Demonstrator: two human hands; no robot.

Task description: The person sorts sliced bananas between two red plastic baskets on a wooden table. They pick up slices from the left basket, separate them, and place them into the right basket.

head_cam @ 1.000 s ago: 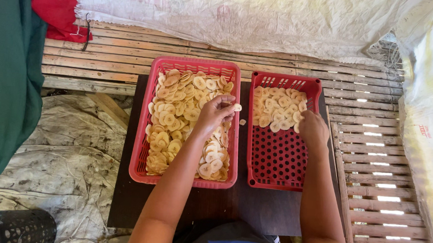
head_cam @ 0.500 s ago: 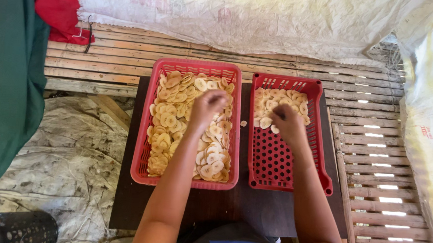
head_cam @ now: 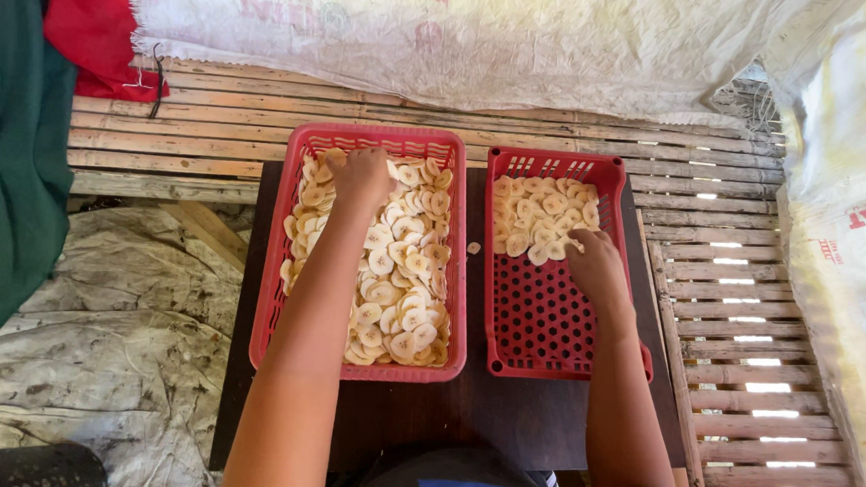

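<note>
Banana slices (head_cam: 396, 271), pale yellow rounds, fill the left red basket (head_cam: 268, 294) nearly from end to end, while the right red basket (head_cam: 538, 330) holds only a patch of them at its far end, its near half showing bare perforated floor. Both baskets sit side by side on a dark bench (head_cam: 423, 413) close in front of the person, and one stray slice (head_cam: 473, 247) lies on the bench in the gap between them.

Nearest of the two, the right hand (head_cam: 595, 265) now rests at the near edge of the sorted patch in the right basket, fingers curled downward onto the slices; half a second ago it sat further up and to the left in that basket, and a second ago at the basket's right rim. I cannot tell whether it pinches a slice or has let one go. That shift reads as a slice being laid down to extend the patch toward the person.

Further off, the left hand (head_cam: 360, 174) has travelled from the middle of the full basket to its far end, knuckles up, fingers closed down into the heap, seemingly gathering slices, though the grip itself is hidden.

Beyond the baskets run bamboo slats (head_cam: 219, 130), with a woven white sack (head_cam: 486, 36) draped behind.
</note>
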